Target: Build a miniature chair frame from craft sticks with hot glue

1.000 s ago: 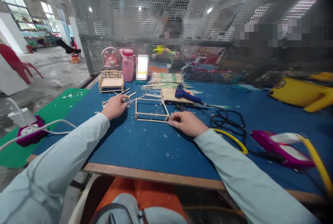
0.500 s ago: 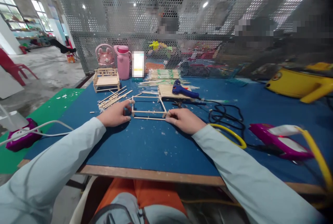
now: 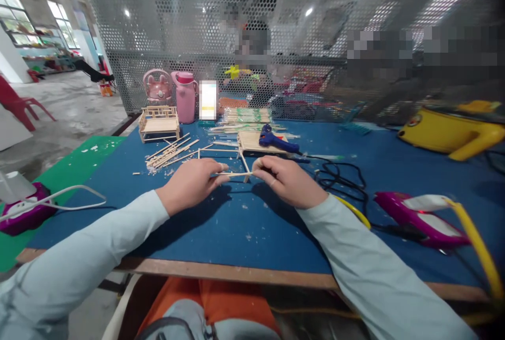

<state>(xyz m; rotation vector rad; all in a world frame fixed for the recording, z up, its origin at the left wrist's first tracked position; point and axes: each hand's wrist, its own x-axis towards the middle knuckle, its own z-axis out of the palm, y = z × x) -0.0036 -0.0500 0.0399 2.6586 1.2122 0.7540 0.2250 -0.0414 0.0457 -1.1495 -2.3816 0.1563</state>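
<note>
The left hand (image 3: 191,183) and the right hand (image 3: 291,179) face each other just over the desk (image 3: 236,235), thumbs and fingers pinched on a thin, pale wooden stick (image 3: 239,174) that runs level between them. Just behind it stands an open rectangular frame of pale wooden sticks (image 3: 244,161); the left hand hides its near left corner, and I cannot tell whether the held stick touches its front.

The stick looks very light and fairly stiff, dry rather than slippery, and liable to snap if bent, so a gentle pinch close to its 2 ends should suit it. The frame is probably weakest at its joints; its corner posts seem the safest place to take hold.

The desk has a flat blue top sprinkled with whitish flecks and a wooden front edge. A heap of loose pale sticks (image 3: 169,152) lies left of the frame, near a small pale wooden model bench (image 3: 160,125). Behind the frame, a dark blue glue gun (image 3: 276,141) rests on a slatted pale wooden panel (image 3: 248,142). Beyond rises a grey perforated metal screen (image 3: 169,29), a person (image 3: 259,92) partly visible through it. At far left, a red plastic chair (image 3: 23,102) stands on a shiny grey floor (image 3: 89,113).
</note>
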